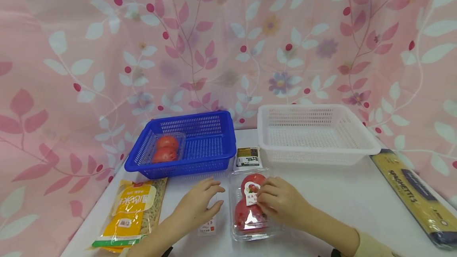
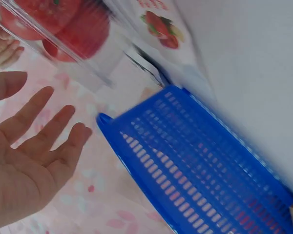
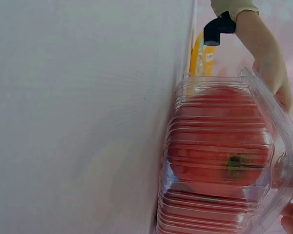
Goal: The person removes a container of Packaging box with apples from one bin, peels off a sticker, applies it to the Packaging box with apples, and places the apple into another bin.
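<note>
While the right hand (image 1: 282, 202) lies on top of the clear tomato clamshell (image 1: 250, 213), fingers curled over its lid and label, pinning it to the white table (image 1: 342, 201), the left hand (image 1: 198, 207) sits just beside the pack, fingers spread and relaxed, holding nothing. Looks like steadying before a lift. Clamshell sits front-centre, just ahead of the blue basket (image 1: 214, 158), which already holds a matching tomato pack (image 1: 165, 148). White basket (image 1: 357, 146) is rear right; pasta bag (image 1: 133, 213) lies left, spaghetti packet (image 1: 414, 197) right.
</note>
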Motion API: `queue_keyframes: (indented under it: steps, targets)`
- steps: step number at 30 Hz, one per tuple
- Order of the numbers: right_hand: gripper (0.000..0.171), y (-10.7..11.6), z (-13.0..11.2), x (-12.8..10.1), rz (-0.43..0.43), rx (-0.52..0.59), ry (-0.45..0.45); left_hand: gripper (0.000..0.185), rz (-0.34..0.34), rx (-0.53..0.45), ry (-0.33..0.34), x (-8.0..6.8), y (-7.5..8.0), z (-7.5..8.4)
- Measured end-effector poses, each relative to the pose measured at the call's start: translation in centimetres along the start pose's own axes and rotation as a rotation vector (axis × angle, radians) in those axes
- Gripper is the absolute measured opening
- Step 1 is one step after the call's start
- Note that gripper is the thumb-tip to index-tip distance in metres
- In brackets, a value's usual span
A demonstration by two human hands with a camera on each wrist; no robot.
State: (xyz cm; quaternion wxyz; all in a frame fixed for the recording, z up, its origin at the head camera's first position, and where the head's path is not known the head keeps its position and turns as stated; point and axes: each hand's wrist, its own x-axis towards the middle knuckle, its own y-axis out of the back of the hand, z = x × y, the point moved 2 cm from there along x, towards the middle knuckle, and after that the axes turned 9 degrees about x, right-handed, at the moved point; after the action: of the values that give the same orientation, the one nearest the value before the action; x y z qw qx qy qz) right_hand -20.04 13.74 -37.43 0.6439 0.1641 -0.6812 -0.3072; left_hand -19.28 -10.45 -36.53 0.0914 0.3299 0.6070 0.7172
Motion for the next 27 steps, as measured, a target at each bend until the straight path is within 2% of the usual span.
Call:
queue_keyframes:
  steps: [2,4,8,11,17,22,27]
  targets:
    - [0.01,0.1,0.0,-0.1,-0.018,0.001,-0.024,0.03,0.023,-0.009,-0.095,0.4,0.0,0.7]
    - [0.005,0.1,-0.1,-0.2,-0.035,0.0,-0.036,0.035,0.011,0.007,-0.191,0.8,-0.2,1.3]
    - [0.008,0.2,-0.2,-0.3,-0.064,-0.003,-0.01,0.051,-0.079,0.05,-0.343,1.4,-1.0,2.3]
    - [0.015,0.1,-0.3,-0.5,-0.082,0.007,0.032,0.061,-0.16,0.082,-0.395,1.6,-1.5,3.0]
    - [0.026,0.1,-0.7,-1.0,-0.172,0.002,0.006,0.072,-0.271,0.148,-0.409,1.6,-2.0,3.8]
    - [0.03,0.1,-1.1,-1.3,-0.24,-0.045,0.04,0.077,-0.291,0.153,-0.386,1.4,-2.0,3.9]
    - [0.045,0.1,-1.5,-1.5,-0.309,-0.071,0.071,0.093,-0.328,0.123,-0.334,1.2,-2.4,3.7]
